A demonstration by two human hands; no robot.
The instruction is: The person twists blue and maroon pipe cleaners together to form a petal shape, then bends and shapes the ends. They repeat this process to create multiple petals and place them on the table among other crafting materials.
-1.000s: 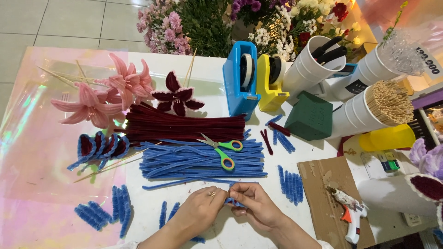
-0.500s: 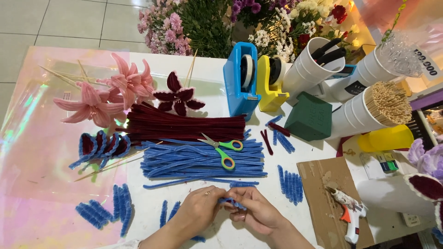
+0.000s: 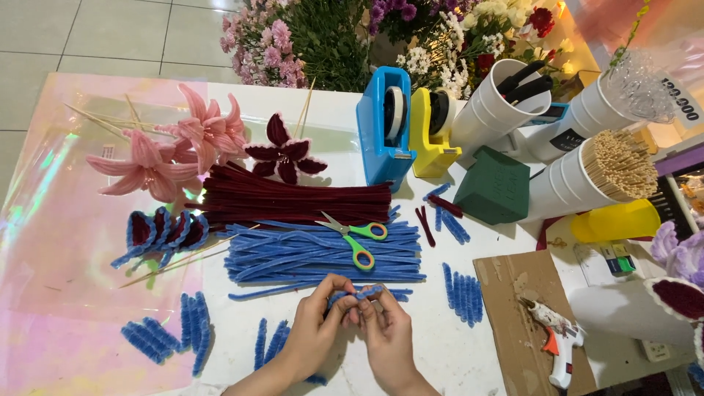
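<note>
My left hand and my right hand meet at the near edge of the white table, both pinching one short blue pipe cleaner held level between the fingertips. Just beyond them lies a flat pile of long blue pipe cleaners with green and orange scissors resting on top. Behind that lies a pile of dark red pipe cleaners. Short blue pieces lie to the right of my hands, and more short blue pieces to the left.
Pink pipe-cleaner lilies and a dark red flower lie at the left on iridescent film. Blue and yellow tape dispensers, a green foam block, white cups, one with wooden sticks, stand behind. A glue gun lies on cardboard at right.
Both hands have shifted slightly away from me, closer to the blue pile, still working the same short blue pipe cleaner. Nothing else on the table moved.
</note>
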